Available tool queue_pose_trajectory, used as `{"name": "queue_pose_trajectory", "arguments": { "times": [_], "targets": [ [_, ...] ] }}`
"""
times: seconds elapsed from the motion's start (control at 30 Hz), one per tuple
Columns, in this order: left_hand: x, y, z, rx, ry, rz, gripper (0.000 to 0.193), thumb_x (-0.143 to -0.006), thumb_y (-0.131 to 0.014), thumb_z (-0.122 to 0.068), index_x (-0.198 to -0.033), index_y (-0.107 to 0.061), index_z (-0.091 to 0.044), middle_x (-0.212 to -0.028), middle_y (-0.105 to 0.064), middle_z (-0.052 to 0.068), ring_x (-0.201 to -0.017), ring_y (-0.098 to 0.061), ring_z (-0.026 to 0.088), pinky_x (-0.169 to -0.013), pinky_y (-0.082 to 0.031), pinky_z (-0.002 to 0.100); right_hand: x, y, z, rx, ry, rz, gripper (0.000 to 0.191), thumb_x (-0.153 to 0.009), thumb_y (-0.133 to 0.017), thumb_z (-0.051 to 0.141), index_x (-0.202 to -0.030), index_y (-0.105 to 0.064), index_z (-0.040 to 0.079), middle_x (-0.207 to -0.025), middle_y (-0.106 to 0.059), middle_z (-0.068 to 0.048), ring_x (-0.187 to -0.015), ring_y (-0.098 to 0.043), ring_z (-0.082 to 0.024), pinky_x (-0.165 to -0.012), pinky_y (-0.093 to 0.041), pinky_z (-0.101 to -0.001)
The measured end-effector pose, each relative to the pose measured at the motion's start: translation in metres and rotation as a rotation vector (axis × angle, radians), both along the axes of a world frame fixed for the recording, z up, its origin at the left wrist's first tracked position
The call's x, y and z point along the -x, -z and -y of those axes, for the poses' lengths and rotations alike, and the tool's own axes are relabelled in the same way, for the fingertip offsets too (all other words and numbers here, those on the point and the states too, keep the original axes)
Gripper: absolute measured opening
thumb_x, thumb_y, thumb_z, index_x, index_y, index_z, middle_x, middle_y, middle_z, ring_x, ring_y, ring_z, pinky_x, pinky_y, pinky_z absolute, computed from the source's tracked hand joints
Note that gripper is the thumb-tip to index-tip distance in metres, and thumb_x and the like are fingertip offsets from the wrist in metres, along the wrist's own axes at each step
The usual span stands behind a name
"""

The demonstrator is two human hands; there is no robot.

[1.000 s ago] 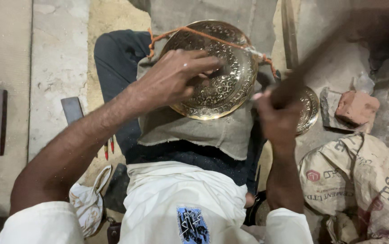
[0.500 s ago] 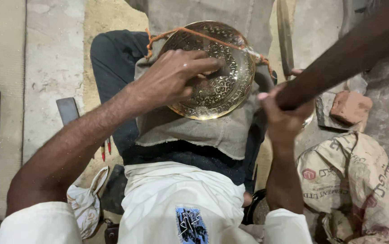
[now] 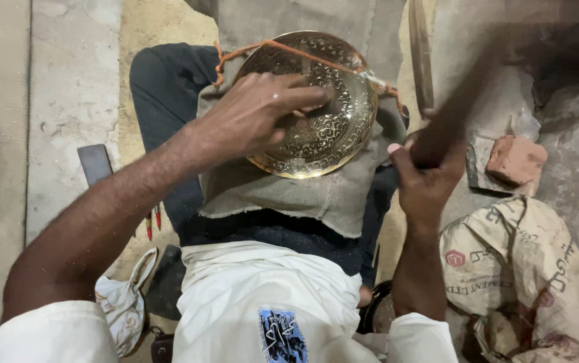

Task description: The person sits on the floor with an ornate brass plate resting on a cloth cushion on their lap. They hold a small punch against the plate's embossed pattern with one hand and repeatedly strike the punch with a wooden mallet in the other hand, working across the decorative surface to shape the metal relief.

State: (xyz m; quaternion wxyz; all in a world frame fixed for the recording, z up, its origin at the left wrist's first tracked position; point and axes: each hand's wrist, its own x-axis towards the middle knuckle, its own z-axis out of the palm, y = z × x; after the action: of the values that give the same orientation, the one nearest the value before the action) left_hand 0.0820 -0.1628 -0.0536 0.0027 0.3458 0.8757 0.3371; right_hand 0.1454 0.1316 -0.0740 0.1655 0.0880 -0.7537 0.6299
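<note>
Head view, the only one here:

Plate: a round brass plate [image 3: 323, 114] with stamped floral pattern all over, sitting on a grey cloth [image 3: 289, 195] draped over the person's knee, roughly centre frame, a bit toward 12 o'clock.

Cord: an orange cord [image 3: 303, 55] runs across the plate's top edge, from 10 to 2 o'clock.

Left hand: the left hand [image 3: 256, 117] lies on the plate's left half, fingers bunched together and pointing toward 3 o'clock, looks like they're pinching a small tool against the metal, but the tool itself is too hidden to make out.

Right hand: the right hand [image 3: 427, 185] is at 4 o'clock of the plate, just off its rim, fist wrapped tight around a dark wooden handle [image 3: 461, 111] that's motion-blurred and angles up toward 1 o'clock.

Off to the side: a reddish brick chunk [image 3: 516, 160] at 3 o'clock, a printed sack [image 3: 518, 269] at 5 o'clock, a flat dark bar [image 3: 94, 163] on the floor at 9 o'clock.
</note>
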Motion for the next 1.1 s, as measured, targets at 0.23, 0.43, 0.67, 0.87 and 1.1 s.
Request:
{"name": "queue_pose_trajectory", "arguments": {
  "times": [0.23, 0.43, 0.67, 0.87, 1.1],
  "targets": [
    [0.001, 0.0, 0.002, 0.005, 0.008, -0.02, 0.041, -0.093, -0.073, -0.016, -0.134, -0.067, -0.017, -0.107, -0.074, 0.009, -0.082, -0.072, 0.02, -0.069, -0.062, 0.038, -0.006, -0.003, -0.001, -0.418, 0.017, -0.005, 0.054, -0.09, -0.062, -0.013, -0.141, -0.06, 0.006, -0.105, -0.073, -0.009, -0.081, -0.071, -0.014, -0.069, -0.062, -0.0295],
    [-0.003, -0.009, 0.001, 0.019, -0.011, 0.072, 0.042, -0.093, -0.071, -0.014, -0.135, -0.067, -0.017, -0.106, -0.073, 0.01, -0.081, -0.072, 0.021, -0.068, -0.064, 0.038, -0.01, 0.008, -0.004, -0.711, 0.059, -0.046, 0.063, -0.079, -0.07, -0.009, -0.139, -0.056, 0.0, -0.106, -0.067, -0.017, -0.077, -0.066, -0.02, -0.066, -0.06, -0.0314],
    [-0.013, -0.017, 0.001, -0.114, 0.037, -0.069, 0.038, -0.089, -0.071, -0.007, -0.127, -0.069, -0.011, -0.114, -0.073, 0.009, -0.092, -0.074, 0.021, -0.077, -0.066, 0.034, -0.028, -0.015, 0.001, -0.553, 0.007, 0.209, 0.065, -0.081, -0.07, -0.008, -0.143, -0.054, -0.001, -0.103, -0.065, -0.011, -0.08, -0.066, -0.017, -0.068, -0.055, -0.0266],
    [-0.039, -0.014, 0.002, -0.578, -0.204, 0.103, 0.031, -0.104, -0.068, 0.003, -0.131, -0.067, -0.011, -0.11, -0.077, 0.007, -0.095, -0.079, 0.016, -0.081, -0.072, 0.027, -0.045, -0.021, -0.012, -0.427, -0.004, 0.18, 0.049, -0.091, -0.08, 0.002, -0.131, -0.051, -0.002, -0.104, -0.068, -0.01, -0.094, -0.07, -0.017, -0.087, -0.057, -0.0279],
    [-0.039, 0.011, -0.016, -0.217, -0.205, -0.055, 0.031, -0.097, -0.073, 0.001, -0.126, -0.067, -0.008, -0.105, -0.076, 0.01, -0.092, -0.077, 0.019, -0.075, -0.067, 0.031, -0.023, -0.02, -0.017, -0.38, -0.134, 0.003, 0.061, -0.096, -0.083, 0.013, -0.144, -0.047, 0.005, -0.114, -0.075, -0.012, -0.103, -0.077, -0.022, -0.095, -0.065, -0.0343]
  ]
}}
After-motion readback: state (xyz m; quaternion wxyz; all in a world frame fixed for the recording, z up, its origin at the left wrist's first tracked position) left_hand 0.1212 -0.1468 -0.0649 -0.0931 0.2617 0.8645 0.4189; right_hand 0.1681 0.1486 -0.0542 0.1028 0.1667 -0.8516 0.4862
